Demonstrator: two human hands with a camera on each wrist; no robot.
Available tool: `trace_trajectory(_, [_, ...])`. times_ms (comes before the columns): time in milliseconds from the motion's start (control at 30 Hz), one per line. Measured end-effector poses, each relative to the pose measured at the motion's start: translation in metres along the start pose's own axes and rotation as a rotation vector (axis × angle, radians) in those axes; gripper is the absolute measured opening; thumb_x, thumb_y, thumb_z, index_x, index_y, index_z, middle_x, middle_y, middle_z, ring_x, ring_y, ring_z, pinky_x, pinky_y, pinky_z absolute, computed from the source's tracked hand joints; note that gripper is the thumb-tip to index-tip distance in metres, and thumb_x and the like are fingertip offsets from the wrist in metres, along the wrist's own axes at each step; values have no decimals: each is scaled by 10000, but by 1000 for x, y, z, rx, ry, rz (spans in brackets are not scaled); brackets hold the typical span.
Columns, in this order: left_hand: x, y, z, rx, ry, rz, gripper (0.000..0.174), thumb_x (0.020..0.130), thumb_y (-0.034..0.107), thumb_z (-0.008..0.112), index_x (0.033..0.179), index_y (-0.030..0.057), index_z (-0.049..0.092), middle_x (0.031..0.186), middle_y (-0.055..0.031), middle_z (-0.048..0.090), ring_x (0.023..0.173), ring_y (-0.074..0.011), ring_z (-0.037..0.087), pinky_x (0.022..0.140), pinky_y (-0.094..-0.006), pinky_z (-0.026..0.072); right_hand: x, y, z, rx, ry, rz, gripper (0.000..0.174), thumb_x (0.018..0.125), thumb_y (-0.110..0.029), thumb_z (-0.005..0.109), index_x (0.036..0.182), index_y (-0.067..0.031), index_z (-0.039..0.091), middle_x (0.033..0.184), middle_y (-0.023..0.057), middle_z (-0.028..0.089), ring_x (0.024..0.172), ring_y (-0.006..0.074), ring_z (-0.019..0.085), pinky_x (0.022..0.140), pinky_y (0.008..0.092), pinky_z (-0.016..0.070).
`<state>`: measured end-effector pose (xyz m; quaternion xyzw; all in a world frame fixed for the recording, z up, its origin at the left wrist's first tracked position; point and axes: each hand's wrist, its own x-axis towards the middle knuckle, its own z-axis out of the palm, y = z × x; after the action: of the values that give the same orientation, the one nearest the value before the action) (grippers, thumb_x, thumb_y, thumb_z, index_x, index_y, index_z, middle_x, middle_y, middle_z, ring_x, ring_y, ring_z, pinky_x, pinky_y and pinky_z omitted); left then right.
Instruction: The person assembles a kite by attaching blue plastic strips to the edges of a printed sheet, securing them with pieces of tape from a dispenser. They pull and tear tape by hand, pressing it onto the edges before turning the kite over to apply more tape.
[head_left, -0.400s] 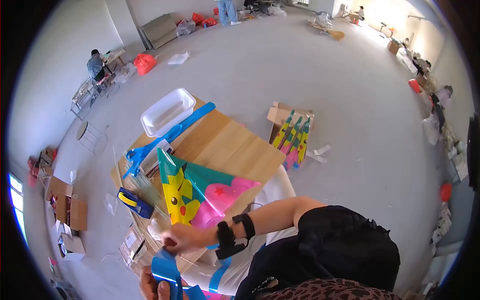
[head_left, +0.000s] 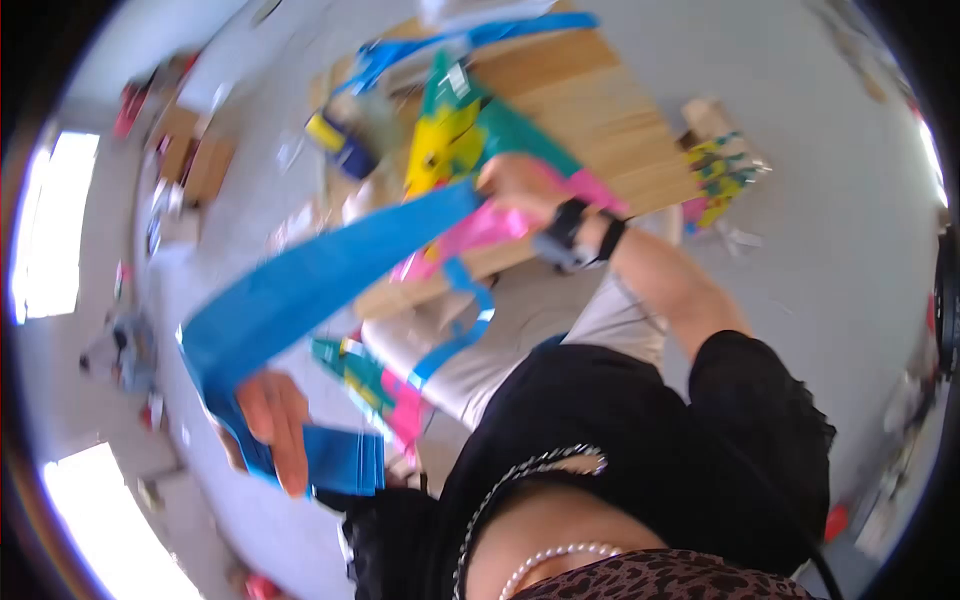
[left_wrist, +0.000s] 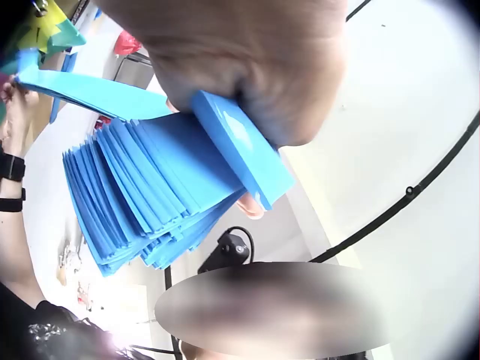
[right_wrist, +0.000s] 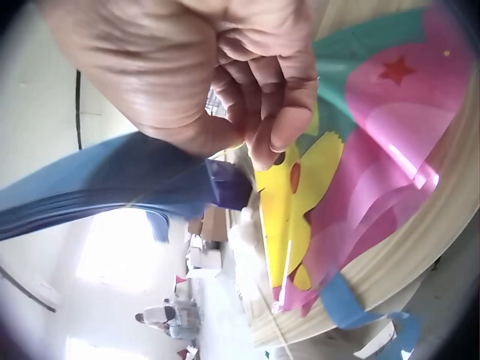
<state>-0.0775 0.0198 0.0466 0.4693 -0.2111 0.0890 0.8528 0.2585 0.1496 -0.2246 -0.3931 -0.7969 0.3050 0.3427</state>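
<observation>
My left hand [head_left: 268, 425] grips a thick folded stack of blue plastic strip [left_wrist: 142, 187], whose many layers fan out in the left wrist view. From that stack a length of the strip [head_left: 310, 275] stretches up and across to my right hand [head_left: 525, 188]. The right hand pinches its far end between thumb and fingers, over the table. Just below the right hand in its wrist view lies a green and pink plastic sheet [right_wrist: 405, 112] with a yellow cartoon figure [right_wrist: 281, 217]. A loose blue strip [head_left: 470, 310] hangs off the table's near edge.
The wooden table [head_left: 630, 150] carries a blue tape dispenser [head_left: 342, 147] at its left, more blue strip [head_left: 520, 32] and a white tray [head_left: 470, 12] at the back. A box of printed pieces [head_left: 715, 180] stands to the right. Another printed sheet [head_left: 375, 390] lies near my lap.
My hands have moved apart: the right up and right, the left down and left. The blue strip between them is now drawn out long. The head view has tilted downward.
</observation>
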Motion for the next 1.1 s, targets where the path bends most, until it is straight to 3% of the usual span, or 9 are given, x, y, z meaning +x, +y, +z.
trace_trajectory(233, [-29,8,61,61,-49,233,369,1113,135,393,1445,-20,344,1286,-430,552,1009,-535,698,778,-614,579,-27,72,-31,108,14,375,223,857,-150,711,693,-15,645,631,122,665,574,240,696,542,368,522])
trace_trajectory(300, [-14,-12,141,302,727,667,482,1080,93,457,1476,-77,240,1305,-410,540,801,-491,737,535,-464,592,-35,88,-51,237,31,391,136,878,-46,691,790,-42,587,690,58,634,627,161,702,532,284,518])
trace_trajectory(400, [-51,-22,157,644,866,526,470,1108,150,315,1362,-243,272,1224,-306,513,384,-197,581,275,-187,411,-47,98,-89,211,-68,368,68,941,-47,643,878,-33,619,753,29,641,712,119,700,598,275,546])
trace_trajectory(500, [-4,-62,178,1228,2445,335,403,1103,98,399,1404,-169,374,1131,-190,640,421,-57,456,419,-110,306,-59,75,-128,237,-112,408,67,1000,-46,633,946,-18,606,853,29,663,836,105,697,713,234,545])
trace_trajectory(567, [-47,-53,196,791,1938,494,396,1064,146,535,1382,-90,548,1221,-201,675,640,-54,523,593,-144,380,-69,60,-147,241,-116,475,74,1019,-71,628,978,-18,598,938,32,662,866,119,697,748,238,542])
trace_trajectory(633, [-60,-56,184,1545,2216,-152,428,1045,240,610,1401,4,586,1227,-130,694,792,-57,562,665,-191,434,-79,65,-155,201,-106,511,66,1019,-69,622,989,-17,594,922,33,663,861,115,697,742,242,539])
trace_trajectory(867, [-241,12,70,1173,2214,102,365,1034,259,623,1298,7,648,1017,-51,736,806,-110,612,640,-266,516,-69,13,-139,155,-58,683,52,1014,-55,610,1020,-5,596,945,59,681,847,127,703,742,252,543])
trace_trajectory(967, [-312,37,15,2156,1895,-502,474,924,113,649,1397,115,614,1203,-158,707,1078,-258,679,970,-357,513,-62,-4,-131,191,-59,696,100,1016,-50,608,1088,18,620,971,70,689,850,134,705,748,256,549])
trace_trajectory(1100, [-381,61,-58,2073,1855,-230,309,935,58,606,1235,26,672,922,-75,693,752,-180,631,691,-318,521,-48,-25,-124,94,-60,702,156,1023,-47,602,1151,37,633,983,71,690,854,141,706,762,261,554])
